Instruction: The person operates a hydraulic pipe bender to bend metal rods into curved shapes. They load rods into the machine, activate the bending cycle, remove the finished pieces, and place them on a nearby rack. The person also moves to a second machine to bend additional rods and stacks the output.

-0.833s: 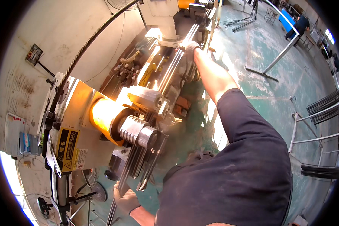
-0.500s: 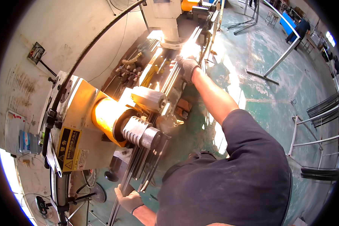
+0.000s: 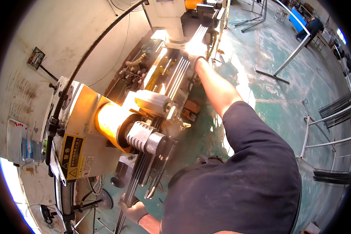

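Several long, thin metal bars (image 3: pixel 178 78) run side by side along the machine, from the lower edge up toward its far end. My right hand (image 3: pixel 194 57), gloved and far out on a stretched arm, is closed around the bars beside a strong glare that washes out its fingertips. Nearer to me, my left hand (image 3: pixel 133 210), in a glove that leaves some fingers bare, is wrapped round the same bundle below the machine's near head. That head carries a yellow-orange cylinder (image 3: pixel 112 124) and a grooved metal spindle (image 3: pixel 144 138), close over the bars.
A yellow-black warning label (image 3: pixel 72 156) marks the machine's near housing. A corrugated hose (image 3: pixel 93 43) arches over it. To the right, a metal rack (image 3: pixel 327 145) bears dark rods, and a metal frame (image 3: pixel 294 58) stands on the green floor. Another person (image 3: pixel 312 29) bends at the far right.
My right hand has slid farther out along the bars, into the glare. My left hand sits slightly lower, still around the bundle. The view has shifted a little.
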